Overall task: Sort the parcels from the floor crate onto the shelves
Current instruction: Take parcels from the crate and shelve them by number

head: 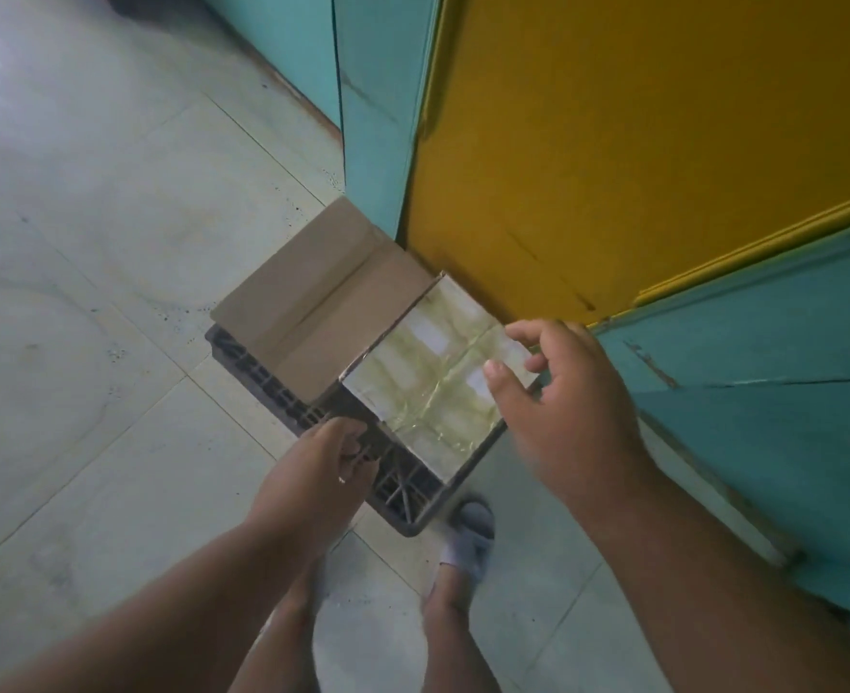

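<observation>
Fingers of the right hand are spread and loosely bent above the taped parcel, holding nothing. Left hand curls round the near rim of the dark crate. The taped parcel lies at the crate's right side, a plain brown parcel beside it at the far-left side, on the tiled floor.

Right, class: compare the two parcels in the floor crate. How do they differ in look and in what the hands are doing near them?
The brown parcel is plain cardboard with a centre seam; the taped parcel is covered in shiny, yellowish tape. The brown parcel lies farther from the person, with no hand near it; the right hand hovers open over the taped parcel. Both are boxes lying flat in the dark crate.
</observation>
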The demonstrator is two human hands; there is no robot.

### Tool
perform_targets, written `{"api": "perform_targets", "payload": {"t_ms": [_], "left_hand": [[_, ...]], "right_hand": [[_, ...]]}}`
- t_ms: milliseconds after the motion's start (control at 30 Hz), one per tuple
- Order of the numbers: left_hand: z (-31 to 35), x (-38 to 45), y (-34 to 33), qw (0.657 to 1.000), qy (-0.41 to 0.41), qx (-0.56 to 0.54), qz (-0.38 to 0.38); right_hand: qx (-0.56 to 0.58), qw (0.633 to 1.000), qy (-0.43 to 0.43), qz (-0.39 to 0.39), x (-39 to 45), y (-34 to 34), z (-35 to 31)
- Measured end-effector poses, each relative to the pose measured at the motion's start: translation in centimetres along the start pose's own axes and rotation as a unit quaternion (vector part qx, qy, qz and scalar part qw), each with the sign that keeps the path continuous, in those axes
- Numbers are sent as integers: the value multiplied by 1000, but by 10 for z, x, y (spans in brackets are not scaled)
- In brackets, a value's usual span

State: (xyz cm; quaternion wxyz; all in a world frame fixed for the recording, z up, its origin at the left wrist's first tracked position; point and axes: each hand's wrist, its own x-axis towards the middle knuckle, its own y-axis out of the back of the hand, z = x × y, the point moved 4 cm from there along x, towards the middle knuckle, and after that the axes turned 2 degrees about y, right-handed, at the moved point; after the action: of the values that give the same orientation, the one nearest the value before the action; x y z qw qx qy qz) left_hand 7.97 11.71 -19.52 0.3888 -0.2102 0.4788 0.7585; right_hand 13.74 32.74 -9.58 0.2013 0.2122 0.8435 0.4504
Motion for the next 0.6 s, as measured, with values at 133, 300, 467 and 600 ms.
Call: {"api": "perform_targets", "payload": {"t_ms": [133, 300, 467, 600], "left_hand": [[-16, 55, -44, 992, 88, -88, -30], [-54, 105, -86, 929, 216, -299, -18], [-36, 98, -96, 851, 249, -461, -36], [-28, 74, -78, 820, 249, -515, -16]], "right_hand": [[-47, 998, -27, -37, 37, -53, 60], [-113, 985, -56, -114, 71, -111, 119], [-152, 970, -87, -169, 78, -135, 140], [-92, 991, -45, -86, 69, -100, 116]]}}
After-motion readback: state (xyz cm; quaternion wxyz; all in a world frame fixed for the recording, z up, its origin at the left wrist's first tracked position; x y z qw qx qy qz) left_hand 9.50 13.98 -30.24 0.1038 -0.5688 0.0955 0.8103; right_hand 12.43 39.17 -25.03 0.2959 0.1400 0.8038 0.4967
